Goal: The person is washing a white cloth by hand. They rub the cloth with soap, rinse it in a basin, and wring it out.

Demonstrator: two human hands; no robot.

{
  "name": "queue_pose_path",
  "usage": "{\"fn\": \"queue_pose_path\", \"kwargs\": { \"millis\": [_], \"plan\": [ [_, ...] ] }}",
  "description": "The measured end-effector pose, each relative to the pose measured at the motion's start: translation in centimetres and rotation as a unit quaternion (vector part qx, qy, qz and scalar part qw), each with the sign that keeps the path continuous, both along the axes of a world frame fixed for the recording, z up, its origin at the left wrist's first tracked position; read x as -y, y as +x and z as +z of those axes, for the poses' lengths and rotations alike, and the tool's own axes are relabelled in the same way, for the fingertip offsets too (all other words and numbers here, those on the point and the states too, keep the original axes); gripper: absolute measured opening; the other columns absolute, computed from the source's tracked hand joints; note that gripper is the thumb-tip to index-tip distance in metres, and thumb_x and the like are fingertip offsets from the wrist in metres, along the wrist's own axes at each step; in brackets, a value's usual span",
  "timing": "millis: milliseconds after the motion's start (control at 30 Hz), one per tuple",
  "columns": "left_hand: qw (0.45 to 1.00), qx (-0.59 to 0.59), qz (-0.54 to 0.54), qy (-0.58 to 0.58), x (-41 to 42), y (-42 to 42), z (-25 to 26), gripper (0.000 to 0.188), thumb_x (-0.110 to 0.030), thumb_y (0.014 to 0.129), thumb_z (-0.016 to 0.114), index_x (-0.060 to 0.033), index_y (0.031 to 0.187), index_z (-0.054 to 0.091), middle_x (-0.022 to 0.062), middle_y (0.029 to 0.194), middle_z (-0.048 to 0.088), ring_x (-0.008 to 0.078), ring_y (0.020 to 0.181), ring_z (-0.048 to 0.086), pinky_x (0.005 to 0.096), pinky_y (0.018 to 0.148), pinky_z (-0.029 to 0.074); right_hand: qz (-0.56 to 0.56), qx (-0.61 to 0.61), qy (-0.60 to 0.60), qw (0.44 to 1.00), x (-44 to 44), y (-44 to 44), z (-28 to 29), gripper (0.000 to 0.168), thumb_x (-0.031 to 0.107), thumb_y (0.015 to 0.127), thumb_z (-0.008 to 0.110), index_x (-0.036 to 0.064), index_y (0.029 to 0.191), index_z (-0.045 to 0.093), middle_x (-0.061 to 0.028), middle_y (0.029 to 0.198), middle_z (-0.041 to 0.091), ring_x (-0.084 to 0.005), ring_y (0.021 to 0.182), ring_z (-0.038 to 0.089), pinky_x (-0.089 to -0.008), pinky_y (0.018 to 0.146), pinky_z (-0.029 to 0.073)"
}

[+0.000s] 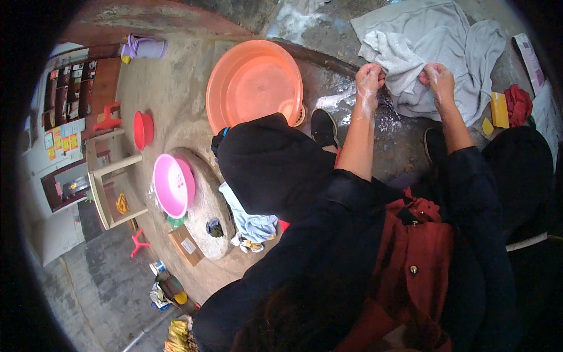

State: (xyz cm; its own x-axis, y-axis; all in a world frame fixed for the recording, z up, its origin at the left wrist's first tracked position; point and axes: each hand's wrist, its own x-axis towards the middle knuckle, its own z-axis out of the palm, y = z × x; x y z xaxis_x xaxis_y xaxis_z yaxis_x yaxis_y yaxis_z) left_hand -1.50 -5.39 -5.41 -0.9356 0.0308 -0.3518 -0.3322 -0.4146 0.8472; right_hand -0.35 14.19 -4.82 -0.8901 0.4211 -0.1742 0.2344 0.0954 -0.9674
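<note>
A wet light grey cloth (433,48) lies bunched and spread over the concrete ground at the upper right. My left hand (369,80) pinches its near left edge, fingers closed on the fabric. A little to the right, my right hand (438,80) grips another part, and a fold of cloth stretches between the two. Whitish suds coat both hands and wrists. White foam (336,100) marks the wet ground left of my left hand. A yellow block, perhaps soap (499,110), and a red cloth (518,105) lie right of the grey cloth.
A large orange plastic basin (264,83) stands left of my feet, near a raised concrete edge. Farther left, a pink basin (169,187) rests on a stone slab (206,171) beside a cardboard box (186,246). A red basin (143,130) and a purple bucket (147,47) stand beyond.
</note>
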Motion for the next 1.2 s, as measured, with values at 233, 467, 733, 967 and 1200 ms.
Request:
{"fn": "queue_pose_path", "kwargs": {
  "millis": [233,467,733,967,1200],
  "plan": [
    [0.997,0.017,-0.060,-0.047,-1.7,0.6,0.9,0.026,-0.032,0.083,0.062,-0.0067,0.082,0.056,0.0000,0.067,0.052,0.0096,0.056,0.047,0.0226,0.050,0.039,0.047,-0.023,-0.058,0.997,3.1,0.7,-1.5,0.040,0.034,0.085,0.054,-0.003,0.097,0.058,-0.0143,0.086,0.062,-0.0232,0.081,0.061,-0.0326,0.073,0.047],
    [0.997,-0.048,-0.037,-0.050,-2.5,0.1,1.6,0.024,-0.023,0.080,0.067,-0.0057,0.073,0.052,-0.0037,0.066,0.049,0.0058,0.057,0.041,0.0236,0.049,0.036,0.044,0.003,0.092,0.995,2.7,1.0,-1.7,0.052,0.042,0.087,0.050,-0.007,0.105,0.057,-0.0230,0.094,0.062,-0.0314,0.090,0.060,-0.0368,0.078,0.044],
    [0.998,-0.058,-0.003,0.018,-2.3,-0.5,4.7,0.022,-0.027,0.088,0.057,-0.0070,0.085,0.048,0.0022,0.077,0.054,0.0134,0.071,0.054,0.0301,0.062,0.047,-0.061,-0.040,-0.334,0.940,3.1,1.0,3.5,0.050,0.039,0.091,0.045,-0.008,0.107,0.054,-0.0144,0.099,0.061,-0.0215,0.085,0.059,-0.0324,0.076,0.045],
    [0.986,-0.118,0.111,0.025,-1.7,-2.0,3.8,0.023,-0.028,0.090,0.054,-0.0073,0.083,0.045,-0.0015,0.073,0.048,0.0069,0.066,0.042,0.0233,0.059,0.039,-0.112,0.019,0.165,0.980,-0.7,-0.6,2.8,0.051,0.039,0.090,0.046,-0.010,0.086,0.060,-0.0144,0.078,0.063,-0.0220,0.076,0.059,-0.0347,0.070,0.044],
    [1.000,-0.014,0.014,-0.011,-1.9,-1.2,3.3,0.033,-0.037,0.086,0.058,-0.0083,0.072,0.050,-0.0026,0.070,0.049,0.0075,0.063,0.043,0.0247,0.057,0.038,-0.168,-0.039,-0.220,0.960,-1.1,-1.2,1.1,0.044,0.037,0.091,0.048,-0.006,0.089,0.057,-0.0104,0.078,0.060,-0.0197,0.071,0.057,-0.0329,0.067,0.047]
  ]
}}
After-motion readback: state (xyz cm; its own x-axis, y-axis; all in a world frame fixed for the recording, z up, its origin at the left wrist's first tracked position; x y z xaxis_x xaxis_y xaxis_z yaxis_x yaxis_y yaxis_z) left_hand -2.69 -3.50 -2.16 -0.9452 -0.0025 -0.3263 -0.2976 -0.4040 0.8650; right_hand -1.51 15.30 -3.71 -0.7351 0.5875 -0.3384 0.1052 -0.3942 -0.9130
